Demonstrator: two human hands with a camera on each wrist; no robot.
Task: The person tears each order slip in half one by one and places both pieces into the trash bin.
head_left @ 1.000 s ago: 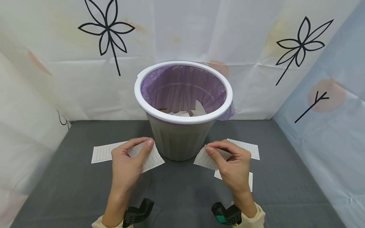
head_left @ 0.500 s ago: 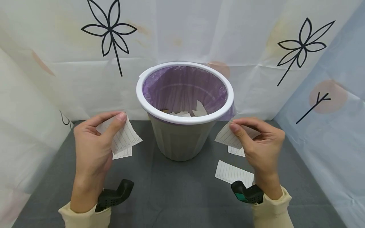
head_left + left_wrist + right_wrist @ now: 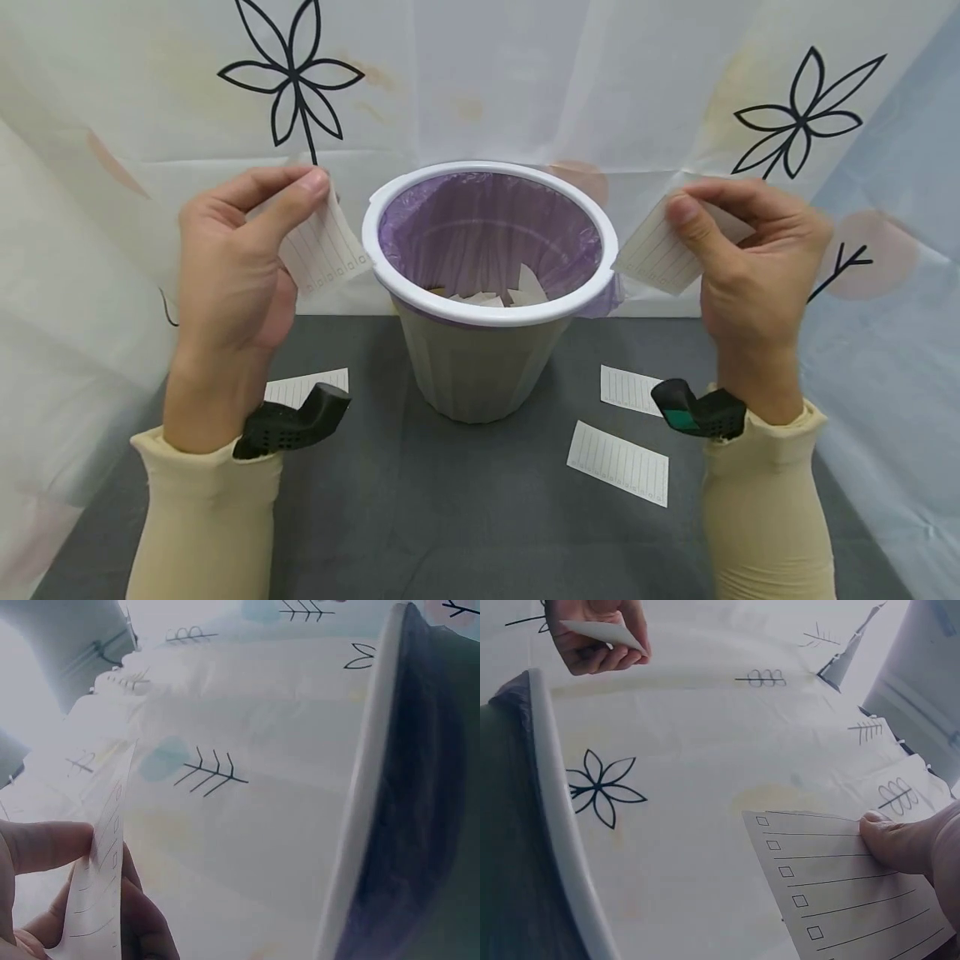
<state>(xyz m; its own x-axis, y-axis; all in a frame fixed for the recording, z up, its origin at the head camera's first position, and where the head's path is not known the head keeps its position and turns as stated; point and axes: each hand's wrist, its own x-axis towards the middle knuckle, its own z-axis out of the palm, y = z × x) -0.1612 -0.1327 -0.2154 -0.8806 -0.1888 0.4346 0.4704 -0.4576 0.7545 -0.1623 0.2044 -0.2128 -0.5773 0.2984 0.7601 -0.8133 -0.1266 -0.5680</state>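
My left hand [image 3: 243, 250] pinches a small sheet of lined paper [image 3: 324, 250] between thumb and fingers, left of the bin's rim. A row of small checkboxes runs along the paper's lower edge. On the other side, my right hand [image 3: 757, 258] pinches a similar sheet of checklist paper [image 3: 660, 254], its near corner overlapping the rim in the head view. Between both hands stands a round bin [image 3: 480, 367] with a white rim and a purple liner [image 3: 487, 221]. Several paper scraps [image 3: 525, 287] lie inside it. In the right wrist view, the thumb [image 3: 896, 840] presses on the lined sheet.
Two lined slips lie on the dark cloth at right, a nearer slip [image 3: 618, 463] and a farther slip [image 3: 628, 389]. Another slip [image 3: 311, 386] lies at left, partly behind the left wrist's black camera [image 3: 296, 423]. A patterned white curtain [image 3: 480, 83] hangs behind the bin.
Both hands have risen from low in front of the bin and spread apart, each carrying its paper, to about rim height on either side. The slips on the table have stayed put.
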